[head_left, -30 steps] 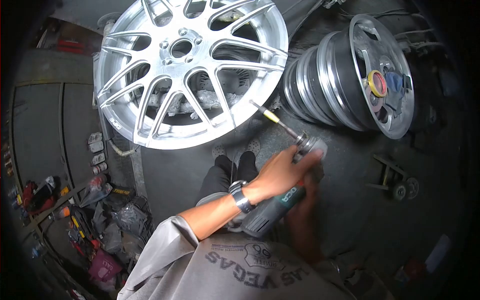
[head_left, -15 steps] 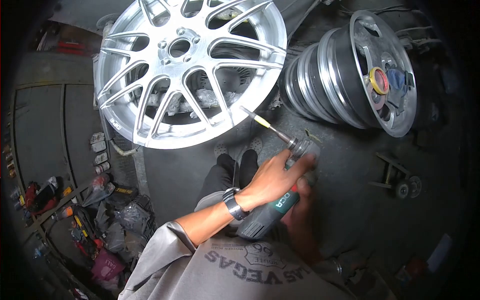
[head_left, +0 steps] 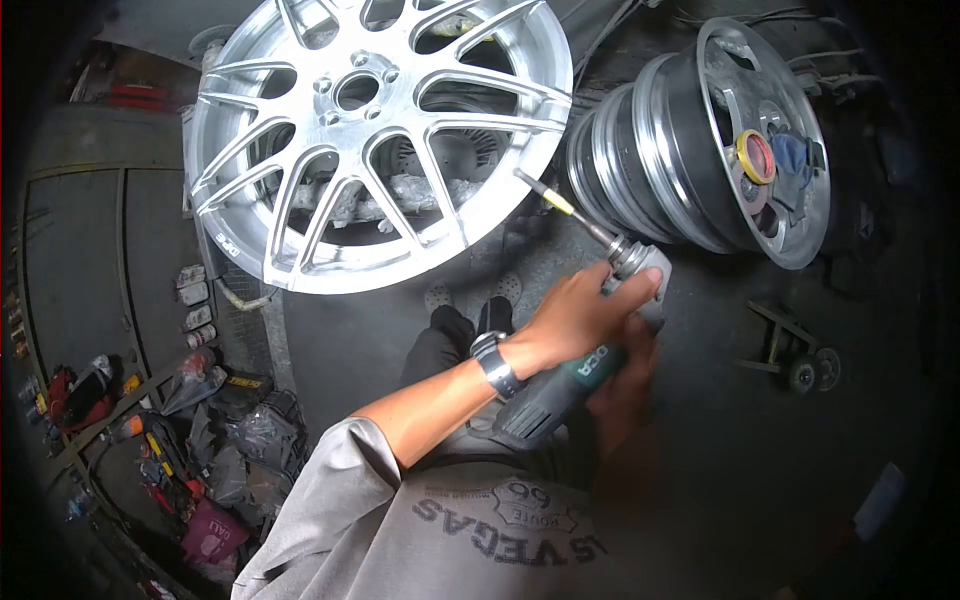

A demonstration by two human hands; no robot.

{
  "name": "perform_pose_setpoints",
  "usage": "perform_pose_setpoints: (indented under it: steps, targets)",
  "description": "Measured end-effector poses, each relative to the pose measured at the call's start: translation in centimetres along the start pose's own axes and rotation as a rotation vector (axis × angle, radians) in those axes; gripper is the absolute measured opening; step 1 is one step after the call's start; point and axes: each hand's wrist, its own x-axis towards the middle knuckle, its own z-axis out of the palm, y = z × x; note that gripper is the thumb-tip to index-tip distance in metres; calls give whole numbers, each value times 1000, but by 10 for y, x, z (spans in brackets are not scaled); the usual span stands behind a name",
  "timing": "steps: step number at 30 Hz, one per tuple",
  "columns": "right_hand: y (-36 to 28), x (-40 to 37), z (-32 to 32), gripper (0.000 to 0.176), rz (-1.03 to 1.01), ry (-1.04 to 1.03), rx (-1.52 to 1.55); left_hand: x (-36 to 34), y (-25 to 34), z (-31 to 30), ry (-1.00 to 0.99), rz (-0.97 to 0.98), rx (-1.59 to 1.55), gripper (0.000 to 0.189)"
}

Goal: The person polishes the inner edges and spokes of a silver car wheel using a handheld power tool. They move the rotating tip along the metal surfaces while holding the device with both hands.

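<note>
My left hand (head_left: 575, 315), with a watch on its wrist, is wrapped over the metal neck of a green and black DCA die grinder (head_left: 565, 395). Dimmer and slightly blurred, my right hand (head_left: 630, 365) grips the same tool from below and the right side. A long thin shaft (head_left: 585, 222) with a yellow band points from the tool to the upper left. Its tip overlaps the lower right rim of a large silver alloy wheel (head_left: 350, 145) with many forked spokes. The wheel is raised in front of me, its face toward me.
Stacked wheels lie sideways at the right, the end one a polished wheel (head_left: 715, 150) with a yellow tape roll (head_left: 755, 157) and a blue cloth (head_left: 793, 160) on it. A small caster frame (head_left: 785, 345) is on the floor. Tools and bags (head_left: 215, 535) crowd the lower left.
Both hands and the die grinder have shifted right and slightly up. The shaft tip has moved up and right along the wheel's rim in view.
</note>
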Motion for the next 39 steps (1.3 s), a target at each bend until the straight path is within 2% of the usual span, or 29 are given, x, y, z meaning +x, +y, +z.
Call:
perform_pose_setpoints:
  steps: [1,3,6,9,10,12,13,15,17,19,21,22,24,25,27,30,31,33,34,36,37,39]
  targets:
    - [-4,-7,0,56,1,-1,0,-9,0,-3,-44,-48,-21,73]
    - [-21,-15,2,54,158,-1,341,-27,0,-8,-86,-95,-42,70]
    - [-27,-31,14,52,161,4,365,-47,-9,-11,-35,-153,45,63]
    - [-31,-41,23,49,170,17,395,-54,-13,-11,-14,-135,-26,63]
    - [-35,-40,21,49,170,20,395,-52,-13,-11,-15,-134,-25,63]
    - [-46,-33,13,48,23,138,5,-41,-9,-11,-31,-111,18,63]
    - [-35,-34,18,48,22,139,3,-35,-6,-12,-32,-109,17,63]
    - [-11,-30,28,49,408,190,825,-26,-2,-11,-108,-97,11,63]
    - [-21,-23,30,42,399,240,805,-28,-7,-10,-78,-64,51,63]
    - [-43,-17,18,36,392,295,786,-40,0,-12,-78,-111,-65,63]
    - [-59,-18,6,53,477,52,1141,-48,-10,-10,-29,-108,-24,62]
    - [-57,-20,8,53,479,50,1143,-49,-14,-9,20,-105,15,62]
    - [-48,-25,16,55,359,60,1323,-47,-17,-8,18,-95,18,62]
    - [-43,-28,18,55,358,60,1323,-45,-17,-7,14,-83,19,62]
    - [-26,-34,20,53,220,109,291,-33,-10,-6,-37,-87,-23,63]
    - [9,-24,22,50,235,136,326,-13,3,-7,-76,-74,-19,64]
    - [-5,-12,16,50,236,137,326,-10,5,-6,-58,-58,28,65]
    - [-38,6,3,49,496,182,1434,-12,1,-5,-23,-41,59,67]
    - [-36,0,3,49,497,182,1436,-19,2,-7,-57,-61,-15,66]
    - [-34,-16,3,49,153,40,107,-33,2,-9,-95,-83,-85,66]
    - [-39,-19,5,49,155,41,109,-41,1,-9,-61,-94,-68,66]
    - [-54,-21,11,55,289,162,532,-44,-1,-9,-26,-103,-51,65]
